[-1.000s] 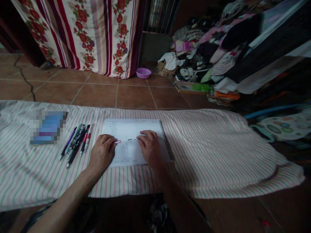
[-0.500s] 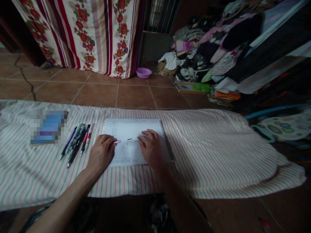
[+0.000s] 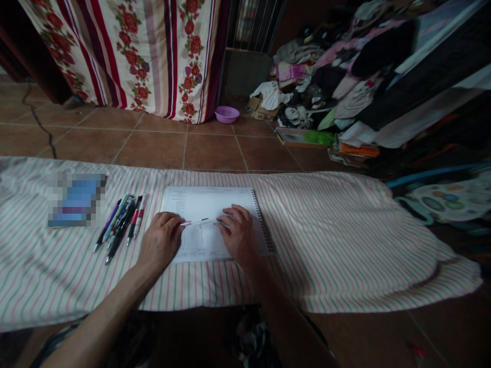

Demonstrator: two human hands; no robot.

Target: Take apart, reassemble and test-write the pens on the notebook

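Compared with a second ago, the thin pen (image 3: 195, 222) is showing its dark tip more clearly apart from the right hand (image 3: 238, 235), while both hands are keeping nearly the same places. The left hand (image 3: 160, 237) is pinching the pink end between thumb and fingers, over the notebook (image 3: 215, 198); the right fingers are curling close together, but whether they are gripping something I cannot tell. The notebook's flat white page and wire coil (image 3: 263, 221) are resting on wrinkled striped cloth (image 3: 337, 240), near a bunch of slim pens (image 3: 121, 226).
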